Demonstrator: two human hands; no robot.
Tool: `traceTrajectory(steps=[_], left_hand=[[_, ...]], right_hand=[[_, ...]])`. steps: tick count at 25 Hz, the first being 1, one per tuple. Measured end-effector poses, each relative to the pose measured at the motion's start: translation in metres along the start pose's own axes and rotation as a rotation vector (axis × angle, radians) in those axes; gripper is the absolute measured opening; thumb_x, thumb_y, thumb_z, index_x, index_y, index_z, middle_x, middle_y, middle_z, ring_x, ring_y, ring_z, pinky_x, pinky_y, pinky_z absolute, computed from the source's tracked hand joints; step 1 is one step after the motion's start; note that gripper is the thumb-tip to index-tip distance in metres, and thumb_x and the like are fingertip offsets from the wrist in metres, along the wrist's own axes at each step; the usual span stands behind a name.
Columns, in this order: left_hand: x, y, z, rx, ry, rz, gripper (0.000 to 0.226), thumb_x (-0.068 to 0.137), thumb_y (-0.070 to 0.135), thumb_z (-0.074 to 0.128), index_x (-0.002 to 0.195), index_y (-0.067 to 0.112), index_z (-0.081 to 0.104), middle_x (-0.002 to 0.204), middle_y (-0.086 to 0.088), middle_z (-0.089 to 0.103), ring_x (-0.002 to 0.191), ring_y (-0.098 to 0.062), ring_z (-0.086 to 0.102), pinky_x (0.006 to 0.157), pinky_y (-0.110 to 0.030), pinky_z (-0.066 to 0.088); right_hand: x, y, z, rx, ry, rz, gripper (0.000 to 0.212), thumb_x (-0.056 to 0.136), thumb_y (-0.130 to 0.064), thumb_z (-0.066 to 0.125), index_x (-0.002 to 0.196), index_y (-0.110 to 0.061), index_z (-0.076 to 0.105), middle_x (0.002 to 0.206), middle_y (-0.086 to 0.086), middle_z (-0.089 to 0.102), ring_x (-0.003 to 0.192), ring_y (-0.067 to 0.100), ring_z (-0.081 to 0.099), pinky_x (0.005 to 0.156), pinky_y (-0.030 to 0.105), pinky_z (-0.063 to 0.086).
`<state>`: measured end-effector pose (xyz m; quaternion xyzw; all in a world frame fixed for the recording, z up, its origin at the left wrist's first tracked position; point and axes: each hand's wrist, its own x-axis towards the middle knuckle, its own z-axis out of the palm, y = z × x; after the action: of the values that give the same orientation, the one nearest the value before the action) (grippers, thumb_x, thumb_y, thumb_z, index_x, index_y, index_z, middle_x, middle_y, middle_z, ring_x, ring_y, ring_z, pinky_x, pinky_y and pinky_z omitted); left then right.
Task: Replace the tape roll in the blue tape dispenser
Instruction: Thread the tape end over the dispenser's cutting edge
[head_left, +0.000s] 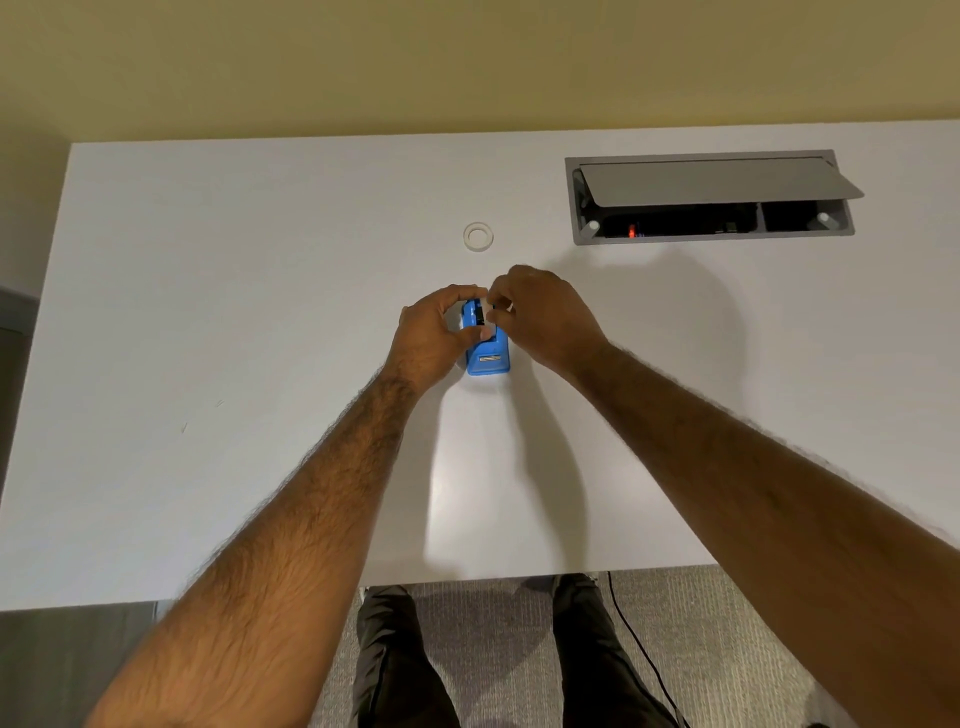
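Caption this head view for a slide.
Left hand grips the blue tape dispenser on the white desk; right hand pinches the tape roll in it.

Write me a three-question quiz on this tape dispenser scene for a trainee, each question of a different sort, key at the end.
1. True or false: both the left hand and the right hand are at the blue tape dispenser.
2. Fill in the missing word: the flap of the grey cable box set in the table is ____.
3. Where is the clear ring?
A) inside the cable box
B) on the table beyond the dispenser, apart from both hands
C) in the left hand

Key: 1 true; 2 open; 3 B.
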<state>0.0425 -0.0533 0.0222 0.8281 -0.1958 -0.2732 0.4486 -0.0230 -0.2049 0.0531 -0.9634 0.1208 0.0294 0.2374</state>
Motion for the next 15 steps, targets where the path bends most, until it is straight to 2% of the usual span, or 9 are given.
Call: traceTrajectory(steps=[2, 5, 8, 10, 12, 15], left_hand=[[0.000, -0.001, 0.000, -0.001, 0.001, 0.001, 0.041, 0.080, 0.025, 0.081, 0.120, 0.025, 0.068, 0.115, 0.012, 0.069, 0.102, -0.004, 0.061, 0.087, -0.001, 0.036], [0.001, -0.003, 0.000, 0.010, 0.005, 0.005, 0.039, 0.080, 0.026, 0.081, 0.116, 0.028, 0.068, 0.106, 0.019, 0.067, 0.094, 0.004, 0.061, 0.085, -0.001, 0.036], [0.003, -0.006, 0.001, 0.044, 0.012, 0.014, 0.040, 0.078, 0.027, 0.082, 0.116, 0.031, 0.068, 0.107, 0.021, 0.067, 0.097, 0.003, 0.061, 0.097, -0.017, 0.043], [0.002, -0.005, 0.001, 0.052, 0.011, 0.024, 0.041, 0.078, 0.028, 0.082, 0.116, 0.032, 0.068, 0.108, 0.020, 0.067, 0.102, -0.004, 0.061, 0.104, -0.031, 0.045], [0.001, -0.003, 0.001, 0.059, 0.004, 0.033, 0.041, 0.080, 0.029, 0.081, 0.118, 0.032, 0.067, 0.109, 0.019, 0.068, 0.104, -0.007, 0.061, 0.108, -0.039, 0.045], [0.000, -0.005, -0.004, 0.065, -0.028, 0.031, 0.043, 0.087, 0.024, 0.073, 0.129, 0.030, 0.063, 0.128, 0.011, 0.066, 0.120, -0.013, 0.059, 0.115, -0.047, 0.037]], right_hand=[[0.005, -0.004, 0.001, -0.060, -0.003, -0.036, 0.016, 0.091, -0.021, 0.058, 0.099, -0.011, 0.066, 0.091, 0.006, 0.061, 0.073, 0.015, 0.054, 0.067, 0.025, 0.041], [0.009, -0.009, 0.000, -0.149, -0.028, -0.061, 0.016, 0.093, -0.020, 0.056, 0.097, -0.009, 0.067, 0.091, 0.009, 0.060, 0.073, 0.019, 0.057, 0.069, 0.031, 0.051], [0.012, -0.013, -0.002, -0.203, -0.019, -0.070, 0.017, 0.094, -0.019, 0.053, 0.089, -0.010, 0.066, 0.083, 0.006, 0.057, 0.069, 0.018, 0.054, 0.067, 0.034, 0.052], [0.014, -0.015, -0.003, -0.209, -0.020, -0.060, 0.017, 0.093, -0.018, 0.052, 0.081, -0.010, 0.060, 0.077, 0.005, 0.053, 0.065, 0.018, 0.053, 0.061, 0.030, 0.046], [0.016, -0.017, -0.004, -0.193, -0.040, -0.032, 0.015, 0.091, -0.016, 0.053, 0.077, -0.012, 0.055, 0.075, 0.005, 0.052, 0.064, 0.019, 0.053, 0.059, 0.029, 0.042], [0.015, -0.016, -0.005, -0.133, -0.052, -0.002, 0.013, 0.088, -0.016, 0.052, 0.076, -0.014, 0.051, 0.077, 0.004, 0.050, 0.066, 0.018, 0.051, 0.059, 0.029, 0.040]])
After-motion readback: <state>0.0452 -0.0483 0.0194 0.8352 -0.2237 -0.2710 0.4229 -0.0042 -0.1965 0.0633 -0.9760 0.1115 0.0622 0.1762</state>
